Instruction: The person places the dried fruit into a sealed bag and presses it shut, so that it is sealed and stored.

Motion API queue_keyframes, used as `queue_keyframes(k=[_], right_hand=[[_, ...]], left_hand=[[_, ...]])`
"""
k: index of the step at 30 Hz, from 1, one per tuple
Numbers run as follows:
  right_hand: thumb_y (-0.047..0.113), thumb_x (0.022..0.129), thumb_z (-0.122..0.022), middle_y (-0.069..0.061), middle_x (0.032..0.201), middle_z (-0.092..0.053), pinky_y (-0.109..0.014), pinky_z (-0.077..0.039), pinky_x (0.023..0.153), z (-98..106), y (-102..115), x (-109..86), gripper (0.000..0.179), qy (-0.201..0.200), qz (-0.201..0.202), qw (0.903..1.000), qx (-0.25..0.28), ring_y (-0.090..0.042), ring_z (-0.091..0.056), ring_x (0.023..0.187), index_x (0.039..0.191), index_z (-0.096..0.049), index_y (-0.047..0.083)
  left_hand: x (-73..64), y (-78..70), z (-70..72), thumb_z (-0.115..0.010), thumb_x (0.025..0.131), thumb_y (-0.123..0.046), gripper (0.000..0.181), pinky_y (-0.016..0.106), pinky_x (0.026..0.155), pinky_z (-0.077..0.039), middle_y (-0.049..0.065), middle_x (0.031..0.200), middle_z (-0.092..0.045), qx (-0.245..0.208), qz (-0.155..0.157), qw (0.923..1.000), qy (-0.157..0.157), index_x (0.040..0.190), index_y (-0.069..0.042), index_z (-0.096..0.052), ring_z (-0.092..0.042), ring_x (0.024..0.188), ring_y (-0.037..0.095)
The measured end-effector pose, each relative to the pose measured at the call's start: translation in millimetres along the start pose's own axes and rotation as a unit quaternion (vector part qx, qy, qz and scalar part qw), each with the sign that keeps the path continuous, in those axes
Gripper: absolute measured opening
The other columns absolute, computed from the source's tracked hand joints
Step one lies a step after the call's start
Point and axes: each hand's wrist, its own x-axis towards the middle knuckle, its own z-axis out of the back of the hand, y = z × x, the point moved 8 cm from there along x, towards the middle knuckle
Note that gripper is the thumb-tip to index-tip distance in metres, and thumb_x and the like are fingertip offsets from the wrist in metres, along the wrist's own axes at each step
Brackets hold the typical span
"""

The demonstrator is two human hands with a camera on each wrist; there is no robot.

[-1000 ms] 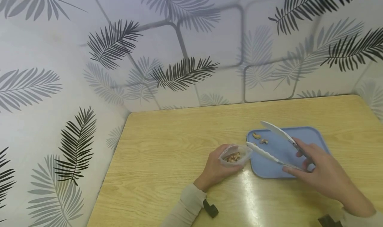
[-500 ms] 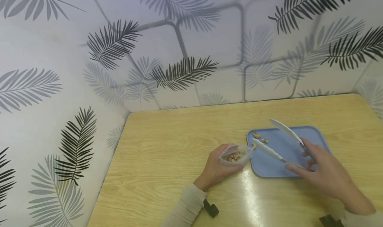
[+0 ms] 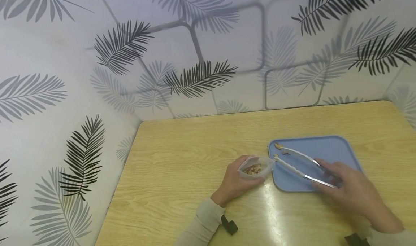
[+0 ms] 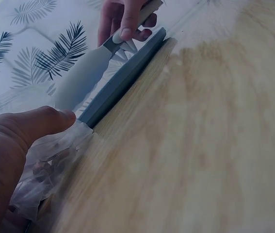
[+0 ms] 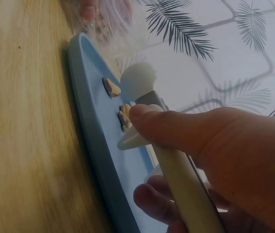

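Observation:
My left hand (image 3: 232,183) grips a clear plastic bag (image 3: 267,163) by its side, its mouth held apart. Brown and tan nuts (image 3: 253,169) lie inside it. With my right hand (image 3: 352,188) I hold a pair of white-tipped tongs (image 3: 292,169), arms spread, low over the left end of a blue tray (image 3: 328,150). A cashew (image 3: 277,145) lies at the tray's far left corner, by one tong tip. The right wrist view shows a cashew (image 5: 111,87) apart from other nut pieces (image 5: 125,116), which the tongs partly cover.
The wooden table (image 3: 175,159) carries the tray on its right side. A leaf-patterned wall (image 3: 227,51) borders the table at the back and on the left. The bag's mouth is right at the tray's left edge.
The tongs first moved right, off the bag, uncovering a cashew near the tray's left edge. Since then their tips have lowered among the nuts. My left hand and the bag have stayed put.

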Motion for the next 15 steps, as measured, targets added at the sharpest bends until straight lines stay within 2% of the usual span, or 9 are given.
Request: queue_keyframes(k=[7,15], right_hand=[[0.031,0.078,-0.098,0.011,0.089,-0.067,-0.026,-0.045,0.063,-1.1,8.0,3.3,0.065,0.004,0.016,0.9995,-0.025,0.004,-0.051,0.077,0.135,-0.076,0.010],[0.035,0.080,-0.097,0.010,0.089,-0.066,-0.026,-0.044,0.064,-4.8,9.2,8.9,0.069,0.041,0.009,0.9979,-0.048,-0.002,-0.051,0.077,0.139,-0.074,0.008]], left_hand=[[-0.1,0.5,0.0,-0.095,0.082,-0.010,0.066,0.029,0.108,-0.057,0.009,0.133,-0.076,-0.008,0.006,1.0000,0.002,0.142,-0.014,-0.067,-0.070,0.124,0.018],[-0.2,1.6,-0.1,-0.095,0.083,-0.011,0.066,0.029,0.108,-0.057,0.008,0.134,-0.076,-0.008,0.015,0.9998,0.008,0.143,-0.015,-0.067,-0.069,0.125,0.017]])
